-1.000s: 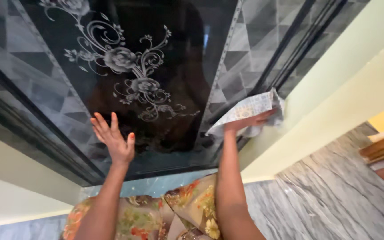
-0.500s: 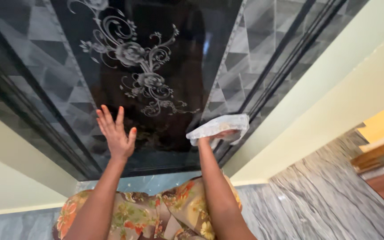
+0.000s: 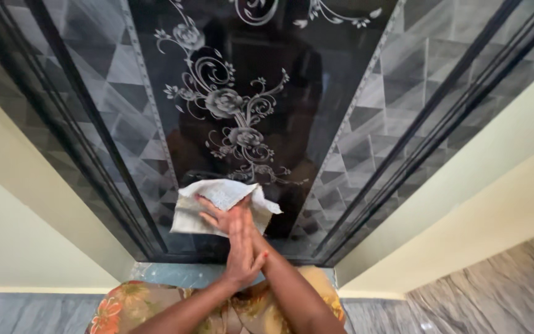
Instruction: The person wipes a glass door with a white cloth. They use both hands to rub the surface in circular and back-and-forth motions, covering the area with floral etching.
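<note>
Wiping the Lower Glass with Both Hands on the Cloth

Pressing a pale, crumpled cloth (image 3: 217, 207) flat against the dark glass door panel (image 3: 292, 80), low down, just above the bottom edge of the frame. Right hand (image 3: 217, 213) spread with fingers fanned across the cloth; left hand (image 3: 242, 250) laid over the back of it, fingers straight and together, adding weight. No pinching or bunching visible, only palms bearing down.

Best handled with steady, even pressure and overlapping passes, keeping the cloth between skin and glass so as to leave no fingerprints on the shiny black surface. Worth following the etched floral pattern (image 3: 236, 124) just above with lighter strokes, since dust probably clings in its fine lines. Worth running right down to the bottom edge and out toward the grey triangle-patterned side strips (image 3: 128, 93), where smears tend to collect near the black frame bars (image 3: 88, 130). Refolding to a clean face advisable once one side looks soiled. Patterned garment (image 3: 156, 306) and pale wall (image 3: 20, 241) close by; care needed not to brush either.
</note>
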